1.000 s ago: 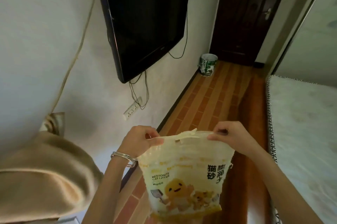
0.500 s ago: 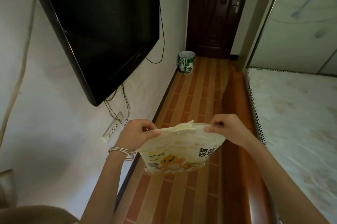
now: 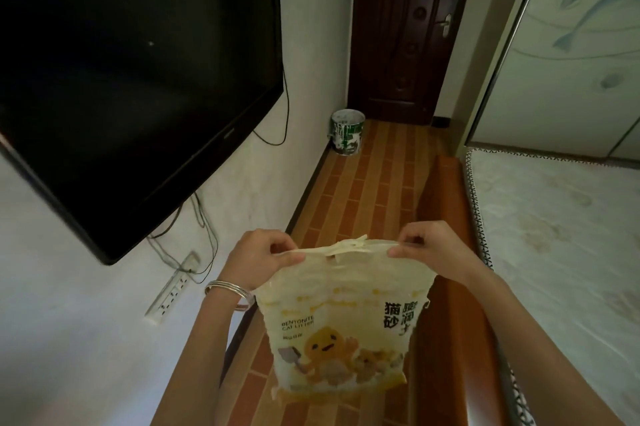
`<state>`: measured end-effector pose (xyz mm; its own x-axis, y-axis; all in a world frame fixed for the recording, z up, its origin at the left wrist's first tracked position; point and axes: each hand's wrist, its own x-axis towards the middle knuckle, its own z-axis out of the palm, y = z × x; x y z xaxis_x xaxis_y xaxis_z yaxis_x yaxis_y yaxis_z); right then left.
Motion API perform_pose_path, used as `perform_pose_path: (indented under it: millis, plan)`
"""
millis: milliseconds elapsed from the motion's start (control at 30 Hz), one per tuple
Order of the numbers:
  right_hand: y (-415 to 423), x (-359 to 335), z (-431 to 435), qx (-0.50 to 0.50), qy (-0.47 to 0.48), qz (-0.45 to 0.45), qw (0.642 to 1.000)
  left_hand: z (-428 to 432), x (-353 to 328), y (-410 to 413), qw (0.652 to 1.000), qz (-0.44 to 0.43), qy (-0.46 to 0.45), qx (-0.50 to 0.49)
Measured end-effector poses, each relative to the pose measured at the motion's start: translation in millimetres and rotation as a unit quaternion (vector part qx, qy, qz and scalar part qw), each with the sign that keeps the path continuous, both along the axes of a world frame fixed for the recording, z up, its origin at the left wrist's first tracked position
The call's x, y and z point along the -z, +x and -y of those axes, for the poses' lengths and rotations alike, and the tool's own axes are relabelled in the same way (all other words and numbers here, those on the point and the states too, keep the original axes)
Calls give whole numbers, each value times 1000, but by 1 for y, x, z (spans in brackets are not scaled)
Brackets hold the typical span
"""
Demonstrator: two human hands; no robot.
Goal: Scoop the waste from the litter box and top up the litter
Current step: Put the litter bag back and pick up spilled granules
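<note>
A pale yellow bag of bentonite cat litter [image 3: 341, 328] with a cartoon duck on its front hangs in front of me above the floor. My left hand [image 3: 258, 257] pinches the bag's top edge at the left corner, a silver bangle on its wrist. My right hand [image 3: 427, 249] pinches the same edge at the right corner. A torn strip sticks up at the middle of the top edge. No litter box or scoop shows in view.
A black TV [image 3: 131, 79] hangs on the white wall at left, cables and a power strip [image 3: 173, 290] below it. A green-and-white bin [image 3: 347, 132] stands by a dark door [image 3: 405, 30]. A bed with a wooden edge [image 3: 446, 217] runs along the right of the tiled floor.
The view swung up and to the right, away from a beige object at the lower left. The bag tipped up flatter, then hangs upright again; both hands kept their grip on the top edge.
</note>
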<state>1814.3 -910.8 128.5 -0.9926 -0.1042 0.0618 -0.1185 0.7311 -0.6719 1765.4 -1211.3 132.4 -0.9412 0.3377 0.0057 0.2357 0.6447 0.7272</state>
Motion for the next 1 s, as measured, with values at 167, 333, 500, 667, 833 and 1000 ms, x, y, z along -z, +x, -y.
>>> perform_pose_path:
  millis: [167,333,500,667,833,1000]
  plan:
    - [-54,2,-51,-17,2,8,1000,-50,4,-49,1000,15,6,-16]
    - [-103,0,-96,-28,8,7,1000,-95,7,-87,999,16,19,-28]
    - [-140,4,-129,-24,3,-10,1000,-129,14,-122,999,25,18,-33]
    - [-186,5,-161,-18,11,-29,999,-163,13,-169,998,18,40,-39]
    - [-249,0,-188,-15,24,-36,999,-191,10,-232,998,8,54,-33]
    - [-323,-12,-207,-19,55,-24,998,-213,4,-307,999,4,47,-17]
